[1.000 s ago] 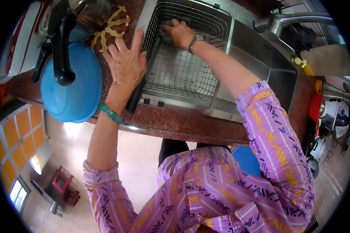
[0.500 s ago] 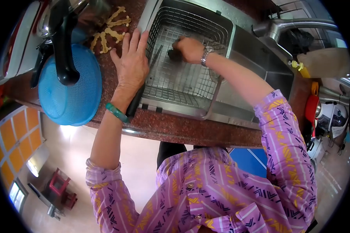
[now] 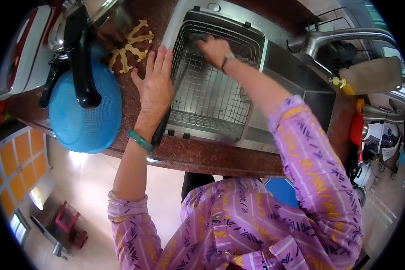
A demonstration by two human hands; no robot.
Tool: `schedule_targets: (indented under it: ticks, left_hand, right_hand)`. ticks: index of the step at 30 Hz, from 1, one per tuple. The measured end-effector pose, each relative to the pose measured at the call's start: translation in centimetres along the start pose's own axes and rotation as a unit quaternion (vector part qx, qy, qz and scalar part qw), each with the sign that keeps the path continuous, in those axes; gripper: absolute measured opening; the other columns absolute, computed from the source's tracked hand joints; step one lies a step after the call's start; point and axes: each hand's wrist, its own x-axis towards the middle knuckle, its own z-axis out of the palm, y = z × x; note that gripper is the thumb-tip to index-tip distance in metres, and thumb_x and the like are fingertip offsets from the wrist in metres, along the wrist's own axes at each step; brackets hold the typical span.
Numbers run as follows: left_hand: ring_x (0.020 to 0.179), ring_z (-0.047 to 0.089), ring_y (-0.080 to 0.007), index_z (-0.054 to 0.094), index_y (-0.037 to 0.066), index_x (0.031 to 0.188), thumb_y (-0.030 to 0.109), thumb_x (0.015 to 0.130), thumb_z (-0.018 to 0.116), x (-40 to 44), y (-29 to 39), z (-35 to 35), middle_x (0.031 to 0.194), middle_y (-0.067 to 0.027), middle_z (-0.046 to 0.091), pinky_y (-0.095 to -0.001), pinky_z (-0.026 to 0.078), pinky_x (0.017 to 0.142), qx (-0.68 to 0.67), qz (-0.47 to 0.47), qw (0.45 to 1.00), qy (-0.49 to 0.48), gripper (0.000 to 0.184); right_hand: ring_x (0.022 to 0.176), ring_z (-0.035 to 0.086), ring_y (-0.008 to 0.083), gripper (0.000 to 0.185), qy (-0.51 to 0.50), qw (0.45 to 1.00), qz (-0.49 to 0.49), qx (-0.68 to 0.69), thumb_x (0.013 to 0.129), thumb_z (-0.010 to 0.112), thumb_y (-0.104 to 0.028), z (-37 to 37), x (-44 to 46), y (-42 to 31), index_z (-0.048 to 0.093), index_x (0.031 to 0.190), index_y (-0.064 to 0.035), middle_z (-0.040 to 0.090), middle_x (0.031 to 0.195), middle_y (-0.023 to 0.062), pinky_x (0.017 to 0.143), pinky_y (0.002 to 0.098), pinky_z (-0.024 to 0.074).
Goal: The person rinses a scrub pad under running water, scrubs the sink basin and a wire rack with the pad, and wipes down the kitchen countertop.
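Observation:
My right hand (image 3: pixel 214 51) is closed around a dark scouring pad (image 3: pixel 194 43), blurred by motion, inside the wire basket (image 3: pixel 231 118) near its far left corner. The basket sits in the steel sink (image 3: pixel 264 67). My left hand (image 3: pixel 156 85) lies flat with its fingers spread on the sink's left edge and the counter. A long black handle (image 3: pixel 159 130) shows beside the left wrist; the rest of it is hidden under the hand.
A blue mesh colander (image 3: pixel 85 121) stands at the left, below a pot's black handle (image 3: pixel 78 58). A yellowish trivet (image 3: pixel 132 49) lies on the red-brown counter (image 3: pixel 202 157). The tap (image 3: pixel 319 42) is at the right, with a cutting board (image 3: pixel 371 74) behind it.
My right hand has moved with the scouring pad toward the far left corner of the basket. My left hand has stayed at the sink's edge, while the whole view has shifted slightly.

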Motion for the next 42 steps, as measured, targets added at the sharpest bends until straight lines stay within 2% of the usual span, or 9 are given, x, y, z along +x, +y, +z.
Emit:
schedule_targets:
  ticks: [4,9,16,21,25,29,38,40,42]
  left_hand:
    - [0.127,0.037,-0.0187,0.038,0.017,0.136,0.008,0.078,0.056,-0.1,-0.1,-0.3,0.141,0.0005,0.036,-0.0627,0.028,0.093,-0.008,0.013,0.999,0.035,0.062]
    - [0.13,0.034,-0.0196,0.033,0.018,0.139,0.005,0.076,0.057,-0.1,-0.3,0.2,0.144,0.0006,0.032,-0.0624,0.027,0.094,-0.014,0.006,1.0,0.022,0.068]
    - [0.127,0.038,-0.0196,0.037,0.021,0.137,0.008,0.078,0.058,-0.2,-0.2,0.3,0.142,0.0021,0.035,-0.0645,0.027,0.092,-0.012,0.011,0.999,0.043,0.064]
    - [0.126,0.038,-0.0192,0.039,0.022,0.136,0.009,0.08,0.057,0.1,-0.5,0.5,0.142,0.0031,0.036,-0.065,0.028,0.091,0.001,0.012,0.999,0.05,0.061]
    - [0.126,0.039,-0.0189,0.038,0.021,0.136,0.008,0.081,0.056,-0.1,-0.5,0.5,0.141,0.0028,0.037,-0.0648,0.026,0.092,-0.016,0.013,0.998,0.052,0.06]
    - [0.131,0.033,-0.0198,0.03,0.024,0.141,0.0,0.079,0.053,-0.1,-0.7,0.7,0.145,0.003,0.032,-0.0675,0.018,0.096,-0.082,0.011,0.996,0.043,0.07]
    - [0.126,0.038,-0.0179,0.038,0.022,0.136,0.007,0.078,0.059,0.0,-0.5,0.3,0.14,0.0041,0.037,-0.065,0.027,0.093,-0.016,0.01,0.998,0.06,0.064]
    - [0.126,0.038,-0.0177,0.038,0.022,0.136,0.007,0.078,0.059,0.0,-0.4,0.5,0.14,0.0042,0.037,-0.0652,0.027,0.092,-0.013,0.01,0.999,0.051,0.064]
    - [0.125,0.038,-0.0177,0.038,0.022,0.136,0.007,0.077,0.059,0.0,-0.6,0.7,0.14,0.0042,0.038,-0.0654,0.028,0.092,-0.008,0.017,0.998,0.065,0.064]
  right_hand:
    - [0.077,0.064,0.035,0.027,-0.209,0.976,-0.046,-0.046,0.077,0.054,-0.008,-3.4,0.7,0.0,0.059,0.103,-0.0123,0.059,0.094,0.0206,0.062,0.0443,0.0517]
    - [0.081,0.064,0.0349,0.031,-0.008,0.999,-0.023,0.043,0.077,0.054,-0.007,-4.8,1.3,-2.2,0.059,0.107,-0.0139,0.059,0.093,0.02,0.068,0.0432,0.0526]
    - [0.085,0.064,0.0324,0.031,-0.262,0.964,0.002,-0.035,0.079,0.055,-0.012,-2.1,-1.6,-0.4,0.057,0.109,-0.0099,0.063,0.093,0.0186,0.069,0.0412,0.0527]
    - [0.091,0.064,0.0276,0.031,-0.663,0.746,-0.038,0.042,0.073,0.059,-0.023,-5.0,-6.2,-5.7,0.069,0.094,-0.003,0.067,0.096,0.0161,0.077,0.0387,0.0517]
    - [0.086,0.064,0.0333,0.033,-0.288,0.954,0.048,0.065,0.067,0.068,-0.031,-3.6,-3.1,-0.9,0.067,0.087,-0.0042,0.066,0.089,0.0182,0.071,0.0413,0.0529]
    - [0.084,0.064,0.0328,0.028,-0.051,0.997,0.051,0.001,0.073,0.065,-0.013,-0.7,-2.4,0.6,0.057,0.098,-0.0036,0.063,0.086,0.0211,0.068,0.0428,0.0526]
    - [0.084,0.062,0.0324,0.022,-0.369,0.908,-0.171,0.105,0.082,0.049,-0.013,-2.8,-7.4,-4.1,0.062,0.099,-0.006,0.064,0.089,0.0163,0.072,0.0418,0.0501]
    - [0.082,0.062,0.0298,0.021,-0.221,0.964,-0.007,0.145,0.082,0.05,-0.014,-2.5,-5.2,-1.4,0.063,0.097,-0.0058,0.064,0.09,0.0157,0.071,0.0398,0.0502]
    - [0.077,0.06,0.0254,0.017,-0.067,0.929,-0.206,0.3,0.079,0.056,-0.017,1.8,-3.1,4.4,0.065,0.088,-0.0064,0.064,0.085,0.0113,0.068,0.0345,0.0494]
